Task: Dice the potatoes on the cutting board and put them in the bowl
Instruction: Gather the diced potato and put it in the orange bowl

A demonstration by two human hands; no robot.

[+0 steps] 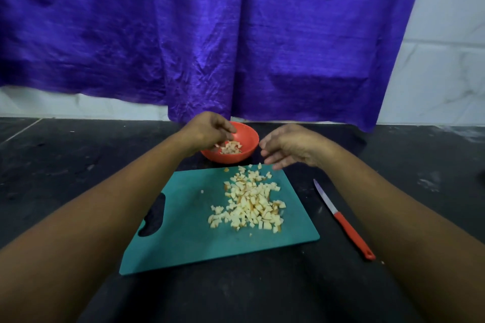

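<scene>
- We look down on a dark worktop; both bare forearms reach fwd from the bottom corners.
- Teal cutting board lies centre, set at a slight angle, w/ its handle cut-out on the left side.
- Diced potatoes: a pale pile of small cubes on the right half of the board, w/ a few strays toward the far edge and one lone bit left of the pile.
- Orange-red bowl sits on the worktop just beyond the board's far edge, close to it. It holds a small heap of potato cubes.
- Left hand is over the bowl's left rim, fingers bunched and pointing down into it, tips at the cubes. Its grip: we can't tell if any cubes are pinched.
- Right hand hovers above the board's far right corner, just right of the bowl. Its grip is slack: fingers loosely bent, holding nothing.
- Knife w/ a red handle lies flat on the worktop right of the board, apart from it, blade pointing away from us.
- Behind: a purple cloth hangs over most of a white tiled wall.
</scene>
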